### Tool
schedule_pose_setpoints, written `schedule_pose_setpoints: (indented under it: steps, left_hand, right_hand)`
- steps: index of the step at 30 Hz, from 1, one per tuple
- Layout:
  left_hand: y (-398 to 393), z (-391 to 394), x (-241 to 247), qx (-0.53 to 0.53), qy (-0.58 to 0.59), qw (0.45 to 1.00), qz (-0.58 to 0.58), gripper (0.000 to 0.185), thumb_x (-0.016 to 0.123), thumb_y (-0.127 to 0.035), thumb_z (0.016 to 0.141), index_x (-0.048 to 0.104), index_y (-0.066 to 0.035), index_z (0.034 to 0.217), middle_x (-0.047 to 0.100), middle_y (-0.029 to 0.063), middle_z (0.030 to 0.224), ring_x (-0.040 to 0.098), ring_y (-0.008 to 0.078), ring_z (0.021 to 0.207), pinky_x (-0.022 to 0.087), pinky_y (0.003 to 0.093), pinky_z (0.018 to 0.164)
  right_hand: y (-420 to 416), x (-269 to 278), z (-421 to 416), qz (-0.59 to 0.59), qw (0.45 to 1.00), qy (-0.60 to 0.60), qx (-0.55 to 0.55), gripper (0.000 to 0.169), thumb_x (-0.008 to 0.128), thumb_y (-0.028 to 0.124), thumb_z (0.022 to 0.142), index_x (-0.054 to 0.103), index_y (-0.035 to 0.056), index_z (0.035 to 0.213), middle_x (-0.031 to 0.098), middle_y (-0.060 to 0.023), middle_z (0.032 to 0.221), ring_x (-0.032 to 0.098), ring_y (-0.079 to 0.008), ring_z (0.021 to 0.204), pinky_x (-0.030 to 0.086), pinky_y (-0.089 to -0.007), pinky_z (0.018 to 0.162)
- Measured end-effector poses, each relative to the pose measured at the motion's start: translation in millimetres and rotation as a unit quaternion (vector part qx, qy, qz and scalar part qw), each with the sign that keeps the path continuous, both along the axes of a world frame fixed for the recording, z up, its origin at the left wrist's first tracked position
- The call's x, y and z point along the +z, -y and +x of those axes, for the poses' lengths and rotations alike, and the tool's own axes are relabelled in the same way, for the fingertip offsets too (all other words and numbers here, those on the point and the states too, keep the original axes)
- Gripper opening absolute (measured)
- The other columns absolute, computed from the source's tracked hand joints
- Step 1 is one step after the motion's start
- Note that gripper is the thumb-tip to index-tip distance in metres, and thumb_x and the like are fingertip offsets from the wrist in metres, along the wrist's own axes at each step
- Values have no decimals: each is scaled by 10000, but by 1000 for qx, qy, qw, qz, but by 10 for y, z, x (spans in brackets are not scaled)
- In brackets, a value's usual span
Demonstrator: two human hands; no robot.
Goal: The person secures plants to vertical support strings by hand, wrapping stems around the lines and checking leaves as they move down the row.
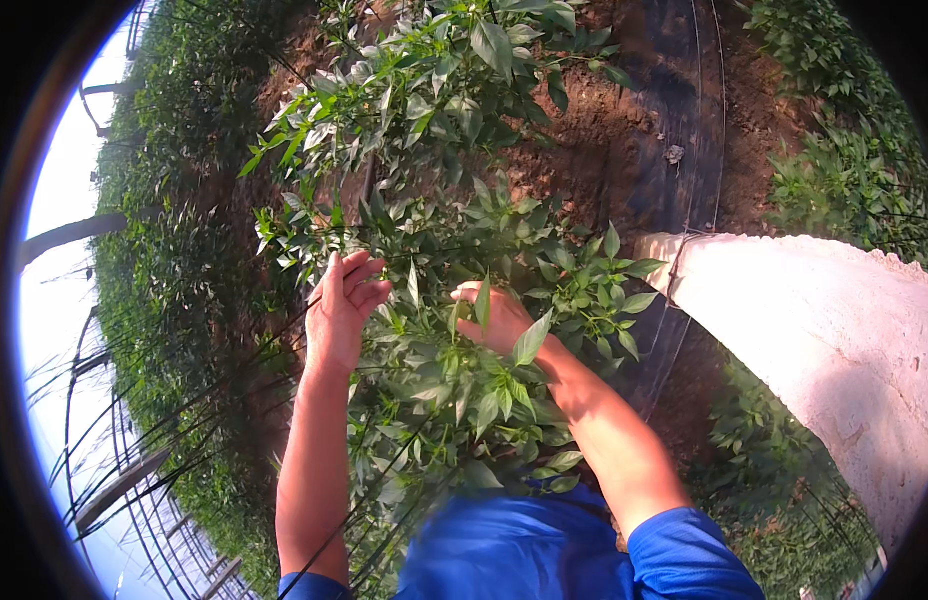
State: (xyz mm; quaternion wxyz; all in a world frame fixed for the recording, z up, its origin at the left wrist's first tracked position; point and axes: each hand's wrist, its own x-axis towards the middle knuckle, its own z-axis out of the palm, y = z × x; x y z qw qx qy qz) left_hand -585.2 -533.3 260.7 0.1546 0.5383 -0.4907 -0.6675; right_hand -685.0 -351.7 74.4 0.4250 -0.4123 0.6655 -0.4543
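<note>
Leafy green pepper plants (pixel 464 375) fill the space before me, between and around both forearms. My left hand (pixel 344 307) is raised at the plants' left side, its palm turned towards the foliage and its fingers apart, with nothing seen in it. A thin dark string passes close by its wrist. Among the leaves to the right, my right hand (pixel 494 315) has its fingers and thumb apart, partly covered by leaves. Whether its fingertips touch a stem or leaf, I cannot tell.
A thick whitish post (pixel 801 315) stands at the right, with wire tied round it. Dark plastic sheeting (pixel 659 180) and brown soil (pixel 584 135) lie beyond. More plant rows (pixel 186 322) grow at the left and right. Dark strings (pixel 231 382) slant across the lower left.
</note>
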Motion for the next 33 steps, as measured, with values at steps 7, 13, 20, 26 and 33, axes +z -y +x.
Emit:
schedule_pose_setpoints:
  steps: [7, 13, 20, 26, 33]
  left_hand:
    - [-351, -418, 138, -164, 9, 986, -43, 537, 404, -427, 1114, 621, 45, 1251, 700, 148, 1164, 697, 189, 909, 552, 331, 894]
    - [-531, -430, 211, -284, 56, 951, -111, 483, 357, -343, 1136, 644, 37, 1216, 698, 107, 1150, 687, 159, 923, 530, 321, 905]
    - [-566, -527, 357, -384, 90, 909, -130, 477, 375, -366, 1125, 661, -1, 1238, 726, 76, 992, 659, 133, 937, 492, 316, 903]
    - [-651, -524, 434, -424, 106, 889, -138, 456, 388, -362, 1119, 660, -21, 1254, 724, 59, 948, 622, 122, 901, 486, 300, 835]
    - [-583, -439, 374, -388, 77, 909, -135, 481, 347, -331, 1134, 628, 35, 1270, 725, 93, 1041, 669, 156, 989, 463, 330, 990]
  right_hand:
    - [-7, -520, -198, 145, 925, 224, -270, 423, 539, 346, 1038, 511, 21, 1308, 730, -176, 986, 704, -342, 954, 534, -444, 854]
    - [271, -454, -642, 294, 919, -94, -246, 487, 633, 213, 917, 447, -35, 1293, 634, -301, 1162, 646, -443, 1060, 534, -504, 898]
    - [368, -738, -772, 263, 941, -139, -161, 768, 766, 217, 799, 369, 10, 1424, 387, -289, 1511, 607, -431, 1184, 551, -471, 949]
    - [424, -679, -637, 211, 965, -87, -126, 803, 800, 135, 767, 415, 78, 1469, 373, -138, 1587, 562, -354, 1304, 489, -420, 1084]
    - [350, -617, -577, 163, 986, -20, -30, 546, 717, 153, 824, 504, 74, 1321, 582, -152, 1361, 613, -366, 1180, 523, -443, 951]
